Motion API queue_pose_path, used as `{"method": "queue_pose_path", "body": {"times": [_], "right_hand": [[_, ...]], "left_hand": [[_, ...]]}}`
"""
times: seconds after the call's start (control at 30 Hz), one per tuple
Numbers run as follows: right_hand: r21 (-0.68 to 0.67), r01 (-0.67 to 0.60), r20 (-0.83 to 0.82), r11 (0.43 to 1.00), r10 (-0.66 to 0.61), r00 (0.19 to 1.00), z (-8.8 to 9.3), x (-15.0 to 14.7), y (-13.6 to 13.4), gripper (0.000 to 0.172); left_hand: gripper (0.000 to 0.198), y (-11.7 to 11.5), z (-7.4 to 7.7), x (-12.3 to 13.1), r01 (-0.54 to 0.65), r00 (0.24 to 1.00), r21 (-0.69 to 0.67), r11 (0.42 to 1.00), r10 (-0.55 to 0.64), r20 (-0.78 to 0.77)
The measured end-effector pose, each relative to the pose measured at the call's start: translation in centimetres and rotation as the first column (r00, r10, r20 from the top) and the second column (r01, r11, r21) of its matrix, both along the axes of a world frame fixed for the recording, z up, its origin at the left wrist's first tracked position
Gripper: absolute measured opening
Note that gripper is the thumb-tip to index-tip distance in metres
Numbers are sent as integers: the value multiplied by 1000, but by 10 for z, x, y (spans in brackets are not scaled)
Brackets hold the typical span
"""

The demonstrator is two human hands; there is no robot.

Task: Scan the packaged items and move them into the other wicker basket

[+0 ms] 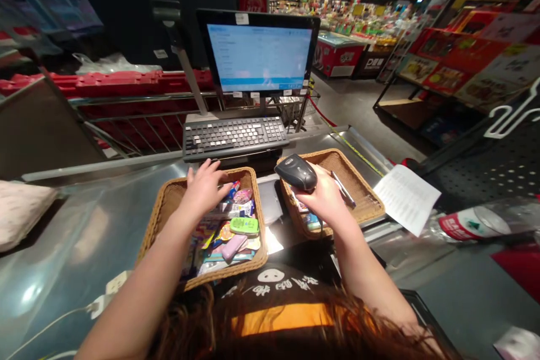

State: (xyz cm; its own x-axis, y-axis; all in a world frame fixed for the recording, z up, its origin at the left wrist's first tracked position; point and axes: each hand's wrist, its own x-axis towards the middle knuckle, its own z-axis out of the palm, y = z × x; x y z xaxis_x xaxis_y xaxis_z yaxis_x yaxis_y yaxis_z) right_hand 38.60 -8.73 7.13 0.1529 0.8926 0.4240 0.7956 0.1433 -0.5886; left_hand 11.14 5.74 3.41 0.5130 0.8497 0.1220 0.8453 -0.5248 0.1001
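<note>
My right hand (324, 194) grips a black handheld barcode scanner (296, 171) over the right wicker basket (358, 183). Its head points to the left, and a pen (343, 190) and some small packets lie in that basket. Over the left wicker basket (162, 202), my left hand (205, 188) hovers with its fingers spread and nothing in them. That basket holds several small wrapped goods, among them a green pack (244, 226) and a purple pack (234, 247). My left forearm hides part of the contents.
A keyboard (236, 136) and a lit monitor (261, 59) stand behind the baskets. Right of them lie a printed sheet (407, 197) and a bottle with a red and white label (475, 224). A white plug with a cable (100, 305) is at lower left.
</note>
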Motion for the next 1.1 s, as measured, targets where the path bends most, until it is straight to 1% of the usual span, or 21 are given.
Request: {"method": "queue_pose_path", "body": {"times": [0.1,0.17,0.23,0.3,0.37,0.43,0.5,0.53,0.6,0.77,0.87,0.93,1.03,1.1], "right_hand": [[-7,59,-5,998,-59,998,0,19,-7,42],[-9,112,-16,994,-112,994,0,35,-13,42],[3,157,-20,988,-157,987,0,53,-21,40],[17,196,-10,981,-195,981,0,71,-29,38],[17,244,-6,970,-243,970,1,87,-37,39],[7,285,-19,958,-285,958,0,101,-44,40],[1,302,-37,953,-302,953,-1,112,-48,40],[-2,302,-43,953,-302,952,-1,117,-50,41],[-11,304,-49,953,-304,951,-4,126,-52,41],[-37,330,-74,943,-332,940,-13,147,-53,39],[-34,331,-85,943,-333,939,-17,156,-50,42],[-32,337,-91,941,-338,937,-19,161,-48,45],[-48,332,-91,942,-336,938,-22,167,-45,45],[-53,329,-94,943,-332,939,-24,171,-43,45]], "left_hand": [[28,-5,9,41,181,982,-26,983,-180,50],[26,-10,10,71,291,955,-52,955,-287,74],[24,-17,7,104,387,921,-79,919,-380,91],[23,-25,0,138,480,877,-101,872,-472,92],[22,-34,-11,172,573,820,-150,806,-567,82],[20,-42,-23,203,675,729,-237,699,-681,67],[19,-47,-35,230,733,647,-310,605,-761,45],[20,-49,-41,242,746,619,-337,574,-785,33],[22,-52,-50,263,751,590,-372,545,-808,7],[25,-65,-66,302,706,582,-460,538,-811,-56],[26,-77,-76,315,662,573,-541,519,-816,-81],[32,-84,-82,321,659,558,-559,504,-825,-86],[47,-86,-89,325,697,542,-517,497,-837,-75],[43,-85,-93,326,711,549,-484,510,-833,-73]]}}
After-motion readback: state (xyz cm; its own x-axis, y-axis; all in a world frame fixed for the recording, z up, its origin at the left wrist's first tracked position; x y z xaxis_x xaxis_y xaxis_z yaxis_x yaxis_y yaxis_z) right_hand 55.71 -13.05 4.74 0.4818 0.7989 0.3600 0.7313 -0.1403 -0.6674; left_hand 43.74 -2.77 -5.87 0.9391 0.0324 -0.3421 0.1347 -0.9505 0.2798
